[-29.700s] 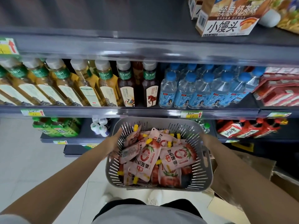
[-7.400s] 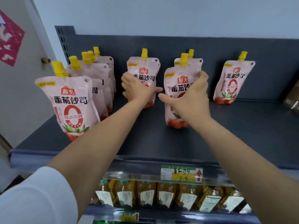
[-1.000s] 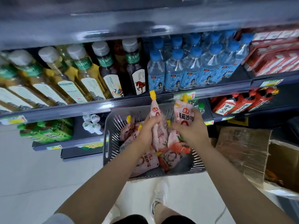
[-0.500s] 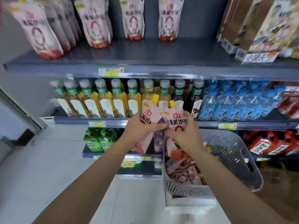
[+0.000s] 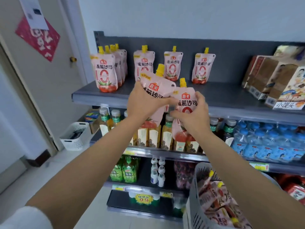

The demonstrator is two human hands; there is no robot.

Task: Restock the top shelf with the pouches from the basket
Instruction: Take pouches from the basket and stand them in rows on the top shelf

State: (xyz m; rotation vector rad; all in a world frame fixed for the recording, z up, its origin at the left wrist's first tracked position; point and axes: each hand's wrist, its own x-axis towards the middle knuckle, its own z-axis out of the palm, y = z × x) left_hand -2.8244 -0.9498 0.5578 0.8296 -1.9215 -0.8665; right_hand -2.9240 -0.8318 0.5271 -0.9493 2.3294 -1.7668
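My left hand [image 5: 143,103] grips a pink pouch [image 5: 156,87] with a yellow cap, tilted to the right. My right hand [image 5: 192,113] holds a second pink pouch [image 5: 186,100], upright. Both are raised in front of the top shelf [image 5: 231,98], just below its front edge. Several like pouches stand on that shelf: a row at the left [image 5: 105,71] and three further back [image 5: 203,68]. The grey basket [image 5: 195,195] sits at the lower right with several pouches [image 5: 217,200] in it.
Brown snack boxes [image 5: 277,80] fill the right end of the top shelf. Below are yellow tea bottles [image 5: 153,136] and blue-capped water bottles [image 5: 267,142]. A white bin [image 5: 76,135] stands on the floor by a door at the left.
Both hands have lifted the two pouches from basket height up to the front edge of the top shelf. My view has risen to the top shelf, and the basket now lies low at the right.
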